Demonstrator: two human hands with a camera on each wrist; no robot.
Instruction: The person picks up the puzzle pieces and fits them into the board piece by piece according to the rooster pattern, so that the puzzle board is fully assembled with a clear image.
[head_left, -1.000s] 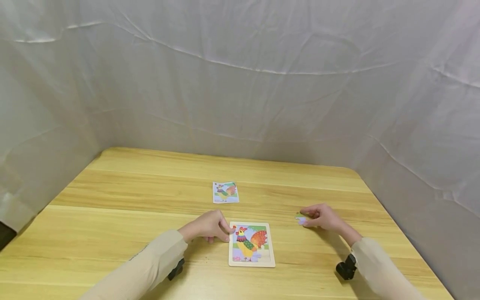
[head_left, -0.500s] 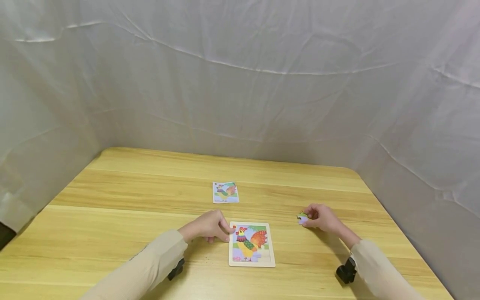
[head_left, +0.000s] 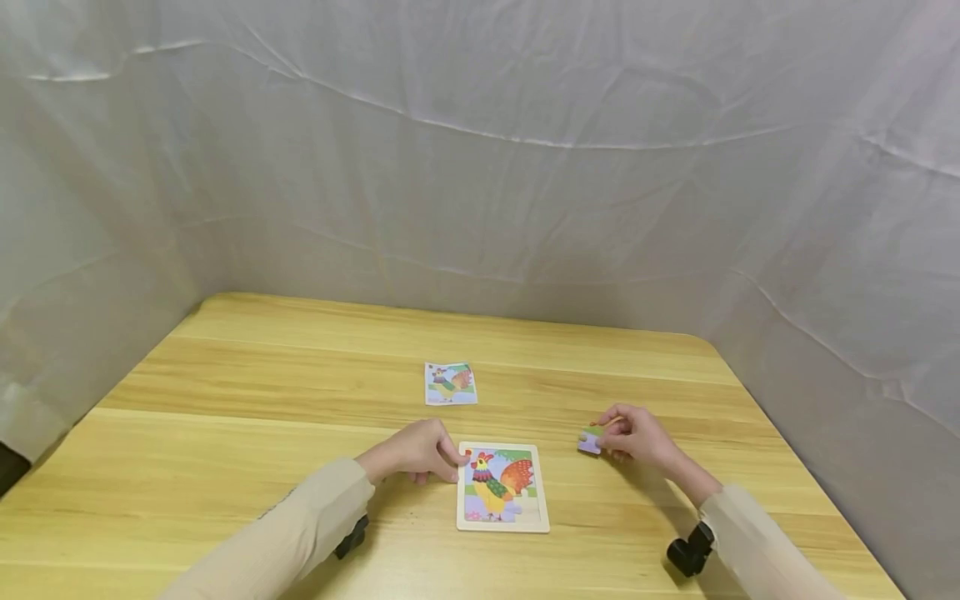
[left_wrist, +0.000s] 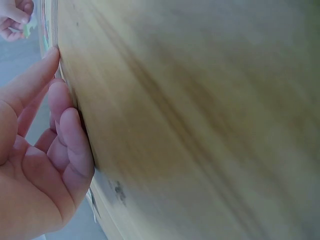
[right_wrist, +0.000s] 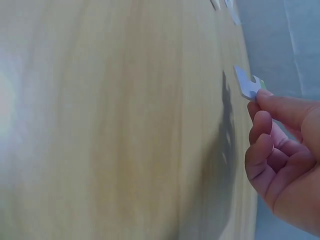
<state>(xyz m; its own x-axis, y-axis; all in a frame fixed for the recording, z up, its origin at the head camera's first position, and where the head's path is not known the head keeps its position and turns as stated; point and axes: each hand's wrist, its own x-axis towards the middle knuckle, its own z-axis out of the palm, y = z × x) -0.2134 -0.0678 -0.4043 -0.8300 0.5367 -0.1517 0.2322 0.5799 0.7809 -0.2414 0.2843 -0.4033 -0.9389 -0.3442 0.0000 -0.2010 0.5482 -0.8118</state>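
Observation:
A wooden puzzle tray (head_left: 543,500) with a rooster picture lies flat on the table; bare wood shows at its lower right. My left hand (head_left: 417,450) holds the tray's left edge, thumb on the rim and the other fingers curled beside it. In the left wrist view only a thin strip of the tray shows past that hand. My right hand (head_left: 639,435), to the right of the tray, pinches a puzzle piece (head_left: 589,442) coloured lilac and green. The right wrist view has this puzzle piece (right_wrist: 245,84) tilted between thumb and fingers, raised off the table.
A small paper card (head_left: 451,384) with the same rooster picture lies behind the tray. The wooden table (head_left: 247,375) reaches back to grey cloth (head_left: 480,208) that hangs on the far side and both flanks.
My right hand has turned the puzzle piece and lifted it, carrying it a little left toward the tray. The left hand stays at the tray's edge.

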